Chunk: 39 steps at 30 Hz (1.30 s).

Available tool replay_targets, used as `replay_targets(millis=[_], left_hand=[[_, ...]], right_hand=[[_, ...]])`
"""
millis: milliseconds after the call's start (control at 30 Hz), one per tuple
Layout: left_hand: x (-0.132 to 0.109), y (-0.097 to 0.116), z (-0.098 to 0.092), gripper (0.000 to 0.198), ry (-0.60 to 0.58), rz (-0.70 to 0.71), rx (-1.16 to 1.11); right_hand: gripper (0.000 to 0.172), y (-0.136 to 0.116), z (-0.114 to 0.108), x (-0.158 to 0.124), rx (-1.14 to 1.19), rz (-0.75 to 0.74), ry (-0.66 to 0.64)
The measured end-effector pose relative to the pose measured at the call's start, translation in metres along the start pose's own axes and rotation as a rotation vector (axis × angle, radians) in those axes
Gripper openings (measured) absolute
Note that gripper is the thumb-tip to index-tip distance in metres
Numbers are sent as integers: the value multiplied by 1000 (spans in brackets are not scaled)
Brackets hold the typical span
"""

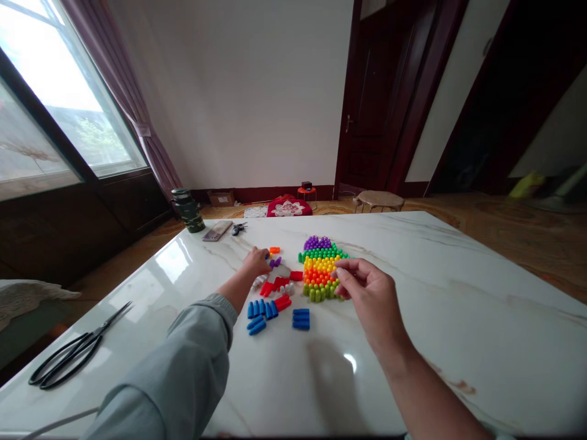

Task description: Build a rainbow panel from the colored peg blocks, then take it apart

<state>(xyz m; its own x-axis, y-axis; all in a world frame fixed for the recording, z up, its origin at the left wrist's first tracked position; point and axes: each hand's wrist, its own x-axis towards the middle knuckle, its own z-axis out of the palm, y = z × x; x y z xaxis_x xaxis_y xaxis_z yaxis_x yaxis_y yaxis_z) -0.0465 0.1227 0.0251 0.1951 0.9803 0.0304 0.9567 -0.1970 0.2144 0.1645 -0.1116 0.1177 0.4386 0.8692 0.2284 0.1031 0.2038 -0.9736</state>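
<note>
A cluster of upright coloured pegs stands on the white marble table, banded purple, green, yellow, orange and olive green from far to near. My right hand hovers at its near right edge with fingers pinched together; what they hold, if anything, I cannot make out. My left hand reaches into loose pegs left of the cluster, fingers curled over purple pegs and an orange peg. Loose red pegs, white pegs and blue pegs lie nearer me.
Black scissors lie at the table's near left. A phone, keys and a camouflage flask sit at the far left edge. A low stool and a red cushion are on the floor beyond.
</note>
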Motion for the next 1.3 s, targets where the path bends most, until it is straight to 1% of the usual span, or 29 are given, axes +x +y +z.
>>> replay_targets(millis=[67,167,200,233,267,300,333,367,400,467,500,567,633,700,800,900,1000,1067,1133,1200,1300], left_hand=[[-11,2,-10,53,84,-6,-48],[-41,9,-26,49,169,22,-133],[-55,12,-30,46,171,41,-163],[-72,16,-33,44,157,71,-206],[-89,19,-35,43,131,115,-324],[-107,21,-36,43,93,160,-431],[-124,24,-37,43,46,198,-515],[-141,25,-37,44,0,217,-576],[-155,27,-38,46,-72,212,-641],[-175,28,-39,48,-144,164,-762],[-181,29,-40,48,-168,153,-816],[-188,31,-42,46,-191,158,-902],[-189,36,-40,48,-194,165,-951],[-188,41,-35,53,-186,156,-971],[-187,46,-22,55,-186,134,-985],[-186,44,-10,53,-180,139,-1002],[-186,39,-5,52,-153,175,-1028],[-187,40,-6,57,-173,191,-1077],[-189,42,-11,65,-223,182,-1161],[-191,46,-17,71,-286,139,-1252],[-194,49,-24,74,-363,55,-1366]], right_hand=[[21,7,4,1,-77,27,-66],[17,20,14,-1,-369,56,-262],[21,25,19,-3,-490,48,-323],[29,30,24,-6,-591,33,-376],[39,34,30,-9,-653,17,-419],[46,37,36,-12,-664,9,-463],[50,40,42,-15,-623,16,-514],[50,42,48,-19,-541,40,-573],[46,43,54,-22,-437,75,-639],[36,43,63,-27,-232,142,-744],[30,42,66,-29,-151,168,-767],[20,40,71,-32,-49,211,-743],[14,40,74,-34,-8,260,-662],[13,43,76,-34,-16,295,-573],[12,52,77,-34,-121,295,-491],[10,61,78,-32,-257,259,-466],[12,67,79,-30,-330,192,-446],[11,68,78,-27,-366,145,-437],[9,68,77,-24,-402,116,-430],[8,68,75,-22,-427,103,-427],[11,68,72,-21,-441,94,-431]])
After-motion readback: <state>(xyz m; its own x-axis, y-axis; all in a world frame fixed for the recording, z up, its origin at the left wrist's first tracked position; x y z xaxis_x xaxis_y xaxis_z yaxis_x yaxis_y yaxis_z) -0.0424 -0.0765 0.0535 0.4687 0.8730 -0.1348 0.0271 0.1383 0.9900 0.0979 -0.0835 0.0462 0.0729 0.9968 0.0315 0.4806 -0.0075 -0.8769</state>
